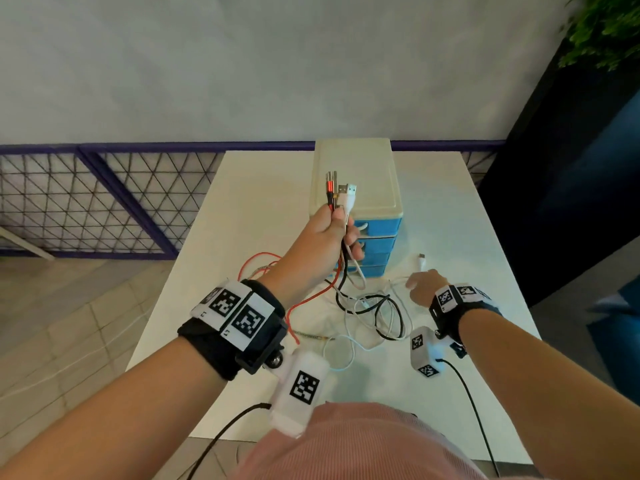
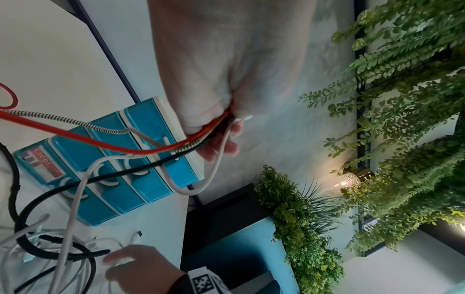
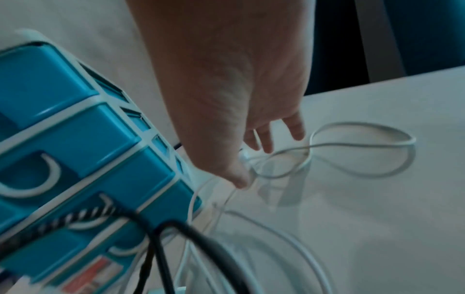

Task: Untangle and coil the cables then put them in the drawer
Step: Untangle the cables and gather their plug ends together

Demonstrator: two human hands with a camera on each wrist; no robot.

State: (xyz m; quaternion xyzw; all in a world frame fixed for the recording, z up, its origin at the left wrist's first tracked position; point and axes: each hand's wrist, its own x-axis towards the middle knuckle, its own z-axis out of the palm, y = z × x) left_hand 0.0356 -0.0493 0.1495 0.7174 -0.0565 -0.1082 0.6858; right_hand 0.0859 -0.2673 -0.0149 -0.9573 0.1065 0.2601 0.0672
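My left hand [image 1: 337, 233] is raised in front of the blue drawer unit [image 1: 374, 168] and grips a bundle of cable ends [image 1: 341, 194]: red, black, white and braided, plugs pointing up. In the left wrist view the same cables [image 2: 151, 151] run from my left hand [image 2: 214, 123] down across the drawer fronts [image 2: 156, 119]. Their slack lies in a tangle [image 1: 374, 313] on the white table [image 1: 263, 188]. My right hand [image 1: 424, 285] is low beside the unit's base, fingers fairly straight. In the right wrist view the right hand [image 3: 254, 167] touches a thin white cable [image 3: 365, 149]. All the drawers [image 3: 62, 123] look closed.
A loose white connector [image 1: 421, 261] lies on the table just beyond my right hand. A purple lattice railing [image 1: 86, 202] runs behind and left of the table. A dark panel and plants [image 1: 606, 29] stand at the right. Wrist-camera leads hang off the near table edge.
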